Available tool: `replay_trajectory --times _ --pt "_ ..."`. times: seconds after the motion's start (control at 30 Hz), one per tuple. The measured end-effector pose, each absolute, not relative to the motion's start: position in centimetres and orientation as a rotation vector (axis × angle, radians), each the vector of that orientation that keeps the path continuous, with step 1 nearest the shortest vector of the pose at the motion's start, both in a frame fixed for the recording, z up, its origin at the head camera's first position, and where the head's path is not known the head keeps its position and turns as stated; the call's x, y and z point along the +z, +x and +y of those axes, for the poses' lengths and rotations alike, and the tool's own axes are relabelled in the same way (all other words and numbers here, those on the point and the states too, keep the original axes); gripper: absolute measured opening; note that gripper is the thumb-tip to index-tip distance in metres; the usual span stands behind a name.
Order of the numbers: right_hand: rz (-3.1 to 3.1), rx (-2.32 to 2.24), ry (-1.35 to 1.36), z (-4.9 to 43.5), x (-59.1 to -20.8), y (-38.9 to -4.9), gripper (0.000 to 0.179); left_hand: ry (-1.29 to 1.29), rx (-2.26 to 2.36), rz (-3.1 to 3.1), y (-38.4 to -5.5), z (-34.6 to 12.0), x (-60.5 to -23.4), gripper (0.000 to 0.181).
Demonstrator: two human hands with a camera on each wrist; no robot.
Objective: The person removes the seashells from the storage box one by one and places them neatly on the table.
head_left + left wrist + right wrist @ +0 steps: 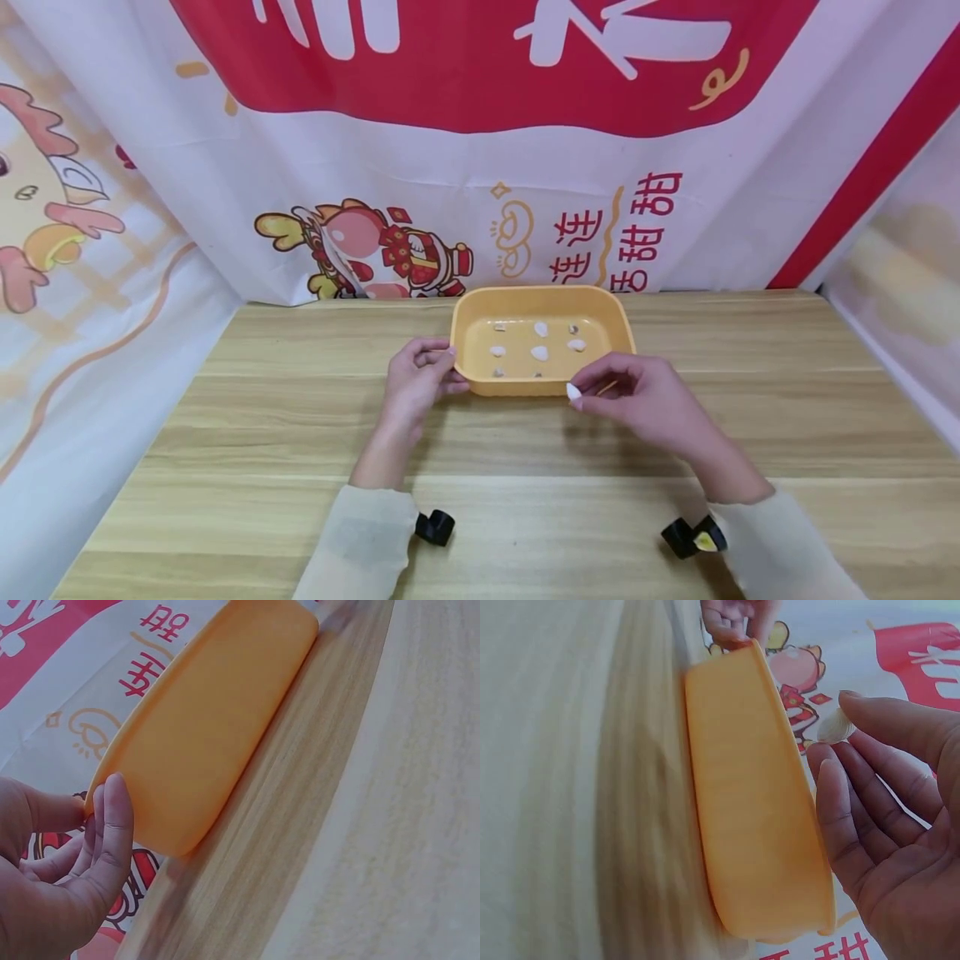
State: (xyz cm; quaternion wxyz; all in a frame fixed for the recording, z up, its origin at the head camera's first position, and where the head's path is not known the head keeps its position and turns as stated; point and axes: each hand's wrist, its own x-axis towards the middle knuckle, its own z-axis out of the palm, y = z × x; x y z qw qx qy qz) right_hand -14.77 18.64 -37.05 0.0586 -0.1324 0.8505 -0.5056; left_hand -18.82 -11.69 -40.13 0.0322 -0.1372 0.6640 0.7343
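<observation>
A shallow yellow plastic basin [542, 387] stands on the wooden table near the back curtain. On its floor several white seashells [539, 353] and small greyish pieces [573, 330] lie spaced out in rows. My left hand [422, 372] pinches the basin's rim at the left end, thumb on top and fingers against the outer wall, as the left wrist view shows. My right hand [637, 396] is at the basin's front right corner. Between thumb and fingertips it pinches a small white seashell [835, 727], held close by the front rim.
Behind the basin hangs a white and red printed curtain [420, 150], reaching down to the table's back edge. More printed cloth [97, 275] closes off the left side. Wood-grain tabletop [517, 517] spreads in front of the basin. Both wrists wear black camera mounts [435, 527].
</observation>
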Motion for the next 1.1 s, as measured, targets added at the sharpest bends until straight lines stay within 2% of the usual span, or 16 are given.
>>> replay_trajectory --times 0.53,1.1 --pt "2.595 -1.348 -0.589 16.4 -39.3 -14.2 0.017 -0.413 2.239 2.050 -19.0 -11.9 -40.4 0.028" --pt "2.601 -1.152 -0.613 14.2 -40.4 -15.2 0.015 -0.433 2.226 2.046 -19.0 -11.9 -40.3 0.028"
